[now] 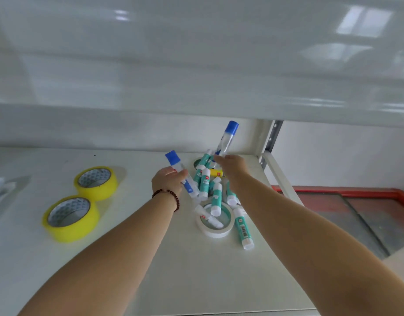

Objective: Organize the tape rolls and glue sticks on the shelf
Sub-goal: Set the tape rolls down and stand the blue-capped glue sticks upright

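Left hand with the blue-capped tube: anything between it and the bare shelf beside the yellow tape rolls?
Nothing visible. The left hand holds a clear blue-capped glue tube; the white shelf toward the two yellow tape rolls is bare.

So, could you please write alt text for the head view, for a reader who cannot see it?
Each hand holds a blue-capped glue tube, left hand and right hand, above a jumble of teal glue sticks and a white tape roll on a white shelf. Two yellow tape rolls lie to the left.
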